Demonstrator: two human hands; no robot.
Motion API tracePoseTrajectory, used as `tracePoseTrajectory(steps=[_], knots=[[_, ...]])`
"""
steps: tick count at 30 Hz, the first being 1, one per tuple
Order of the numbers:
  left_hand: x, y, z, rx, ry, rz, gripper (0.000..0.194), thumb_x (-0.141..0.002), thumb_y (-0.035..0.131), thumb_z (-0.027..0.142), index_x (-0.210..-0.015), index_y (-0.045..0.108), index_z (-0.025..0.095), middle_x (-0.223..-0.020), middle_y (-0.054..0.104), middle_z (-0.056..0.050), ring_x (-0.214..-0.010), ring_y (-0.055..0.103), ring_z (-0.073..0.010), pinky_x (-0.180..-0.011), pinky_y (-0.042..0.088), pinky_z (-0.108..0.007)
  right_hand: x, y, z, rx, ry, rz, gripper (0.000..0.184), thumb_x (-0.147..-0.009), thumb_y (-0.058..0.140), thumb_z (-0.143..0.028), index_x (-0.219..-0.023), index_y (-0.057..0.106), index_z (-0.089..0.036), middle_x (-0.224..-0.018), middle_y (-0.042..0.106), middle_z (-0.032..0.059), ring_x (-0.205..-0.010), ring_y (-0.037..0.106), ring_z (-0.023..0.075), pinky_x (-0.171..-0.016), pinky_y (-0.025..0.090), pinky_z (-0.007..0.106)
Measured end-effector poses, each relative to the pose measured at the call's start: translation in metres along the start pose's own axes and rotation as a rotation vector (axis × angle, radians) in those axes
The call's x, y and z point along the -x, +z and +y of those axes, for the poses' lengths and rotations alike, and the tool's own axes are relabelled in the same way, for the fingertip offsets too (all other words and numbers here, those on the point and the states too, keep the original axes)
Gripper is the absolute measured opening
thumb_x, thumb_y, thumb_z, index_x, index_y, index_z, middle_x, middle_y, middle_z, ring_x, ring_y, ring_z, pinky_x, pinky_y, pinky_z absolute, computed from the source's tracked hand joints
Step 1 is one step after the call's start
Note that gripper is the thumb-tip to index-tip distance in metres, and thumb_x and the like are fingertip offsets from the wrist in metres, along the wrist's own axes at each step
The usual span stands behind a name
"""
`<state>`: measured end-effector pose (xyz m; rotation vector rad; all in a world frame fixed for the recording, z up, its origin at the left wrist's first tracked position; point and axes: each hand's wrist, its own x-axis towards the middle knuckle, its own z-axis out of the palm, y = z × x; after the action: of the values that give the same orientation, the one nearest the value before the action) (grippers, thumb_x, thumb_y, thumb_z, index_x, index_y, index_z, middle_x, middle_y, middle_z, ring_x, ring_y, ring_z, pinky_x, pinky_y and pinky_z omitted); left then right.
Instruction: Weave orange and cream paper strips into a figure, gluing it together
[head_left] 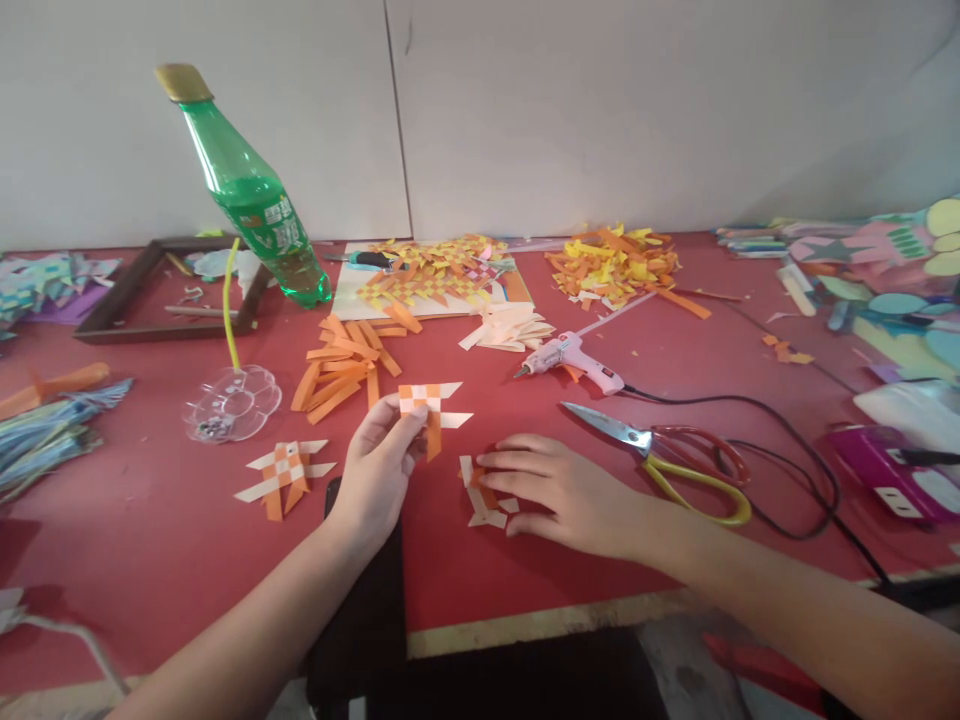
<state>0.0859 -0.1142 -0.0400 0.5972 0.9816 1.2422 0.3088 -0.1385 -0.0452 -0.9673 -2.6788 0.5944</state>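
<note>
My left hand (386, 455) is closed on a small woven paper piece (421, 396) in orange and white checks, with white strip ends pointing right and an orange one hanging down. My right hand (562, 495) lies low over the red table, fingers stretched out and apart. Its fingertips reach over loose white and orange paper scraps (477, 500); whether they touch them I cannot tell. Left of my left hand lies a woven paper fish (288, 475) with a small dark eye. Large scissors (619, 430) with a red and a yellow handle lie beyond my right hand.
A pink glue gun (574, 360) trails a black cord past the scissors. Behind my hands lie orange strips (341, 365), white strips (510, 326) and a yellow-orange paper pile (615, 262). A green bottle (262, 210), a clear flower-shaped dish (232, 402) and a purple power socket (892, 475) stand around.
</note>
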Motion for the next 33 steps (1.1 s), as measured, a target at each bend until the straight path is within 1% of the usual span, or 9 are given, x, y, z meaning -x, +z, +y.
tracePoseTrajectory(steps=[4,8,11,14,17,20,24,29,33], knots=[[0.0,0.0,0.0,-0.011,-0.002,-0.009,0.013,-0.075,0.075,0.026,-0.078,0.065,0.019,-0.081,0.063,0.003,-0.07,0.056,-0.0067,-0.066,0.046,-0.017,-0.012,0.005,-0.001,0.018,0.024,0.136,0.025,-0.092,0.055,-0.028,-0.113,0.067,-0.019,-0.121,0.067,0.0068,-0.114,0.058,0.0208,-0.1,0.047,0.041],[-0.001,-0.001,-0.001,-0.029,0.0,-0.013,0.011,-0.078,0.073,0.025,-0.08,0.064,0.018,-0.08,0.061,0.003,-0.067,0.053,-0.0051,-0.065,0.046,-0.016,-0.029,-0.017,0.003,0.021,0.146,0.355,0.018,-0.091,0.055,-0.02,-0.099,0.071,-0.021,-0.1,0.074,0.0033,-0.094,0.066,0.0148,-0.085,0.052,0.03],[0.0,-0.001,-0.002,-0.041,-0.001,-0.019,0.01,-0.079,0.071,0.025,-0.08,0.064,0.018,-0.079,0.06,0.004,-0.067,0.052,-0.0047,-0.065,0.046,-0.015,-0.05,-0.036,0.018,0.071,0.259,0.448,0.02,-0.092,0.054,-0.029,-0.09,0.071,-0.02,-0.083,0.074,0.0018,-0.073,0.065,0.0135,-0.069,0.049,0.027],[0.0,-0.001,-0.002,-0.056,-0.001,-0.028,0.01,-0.081,0.069,0.025,-0.082,0.063,0.018,-0.08,0.06,0.003,-0.067,0.052,-0.0046,-0.065,0.045,-0.015,-0.08,-0.05,0.044,0.134,0.287,0.436,0.034,-0.092,0.053,-0.039,-0.069,0.07,-0.02,-0.076,0.071,0.0031,-0.078,0.062,0.0165,-0.072,0.045,0.03],[-0.001,-0.001,-0.004,-0.081,0.007,-0.037,0.011,-0.082,0.068,0.026,-0.084,0.062,0.018,-0.08,0.06,0.003,-0.067,0.053,-0.0046,-0.065,0.045,-0.015,-0.114,-0.06,0.068,0.182,0.269,0.382,0.025,-0.088,0.058,-0.032,-0.073,0.071,-0.017,-0.096,0.069,0.0085,-0.094,0.057,0.0214,-0.08,0.041,0.033],[-0.002,-0.003,-0.006,-0.13,0.016,-0.058,0.011,-0.083,0.066,0.028,-0.086,0.061,0.018,-0.081,0.061,0.003,-0.069,0.055,-0.0056,-0.068,0.046,-0.017,-0.151,-0.07,0.073,0.192,0.229,0.309,0.02,-0.088,0.053,-0.022,-0.092,0.071,-0.014,-0.096,0.068,0.0096,-0.092,0.057,0.0205,-0.08,0.039,0.033],[-0.003,-0.005,-0.013,-0.253,0.021,-0.119,0.015,-0.082,0.067,0.029,-0.091,0.061,0.018,-0.083,0.066,0.0,-0.073,0.061,-0.0105,-0.069,0.048,-0.021,-0.202,-0.072,0.034,0.162,0.041,0.097,0.023,-0.089,0.05,-0.02,-0.1,0.07,-0.017,-0.097,0.07,0.0055,-0.088,0.059,0.0168,-0.075,0.038,0.029],[-0.003,-0.007,-0.021,-0.36,0.098,-0.123,0.031,-0.077,0.071,0.028,-0.103,0.055,0.021,-0.09,0.07,-0.002,-0.082,0.066,-0.0163,-0.073,0.049,-0.026,-0.26,-0.036,-0.043,0.166,-0.281,-0.202,0.02,-0.085,0.057,-0.016,-0.096,0.07,-0.025,-0.106,0.07,-0.0018,-0.095,0.058,0.0159,-0.066,0.037,0.025],[-0.007,-0.007,-0.019,-0.403,0.121,-0.132,0.02,-0.072,0.071,0.025,-0.088,0.062,0.016,-0.091,0.073,-0.008,-0.088,0.067,-0.0226,-0.076,0.05,-0.031,-0.285,0.0,-0.071,0.208,-0.265,-0.283,0.026,-0.086,0.048,-0.008,-0.096,0.068,-0.021,-0.115,0.068,0.0031,-0.096,0.06,0.0192,-0.066,0.039,0.028]])
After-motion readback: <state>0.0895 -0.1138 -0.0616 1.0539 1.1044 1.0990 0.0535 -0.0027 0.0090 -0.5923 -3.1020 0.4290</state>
